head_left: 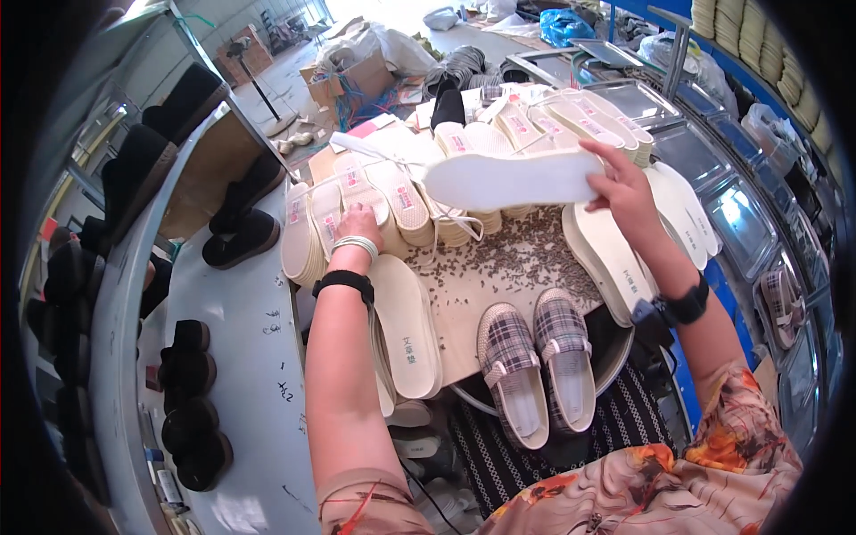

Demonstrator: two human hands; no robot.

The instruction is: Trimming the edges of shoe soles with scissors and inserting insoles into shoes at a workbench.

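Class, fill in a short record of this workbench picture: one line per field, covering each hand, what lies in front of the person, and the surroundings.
Right hand: holds a white insole by one end, lifted above the bench
Left hand: rests on tied stacks of insoles
Front of person: pair of plaid slip-on shoes, side by side
Bench surface: cardboard sheet scattered with small dark bits
Left side: dark shoes on a pale shelf
Right side: metal trays

We see bright daylight from the open doorway ahead, glare on the metal trays (744,218) at right, soft shadows, and fisheye bending with black corners
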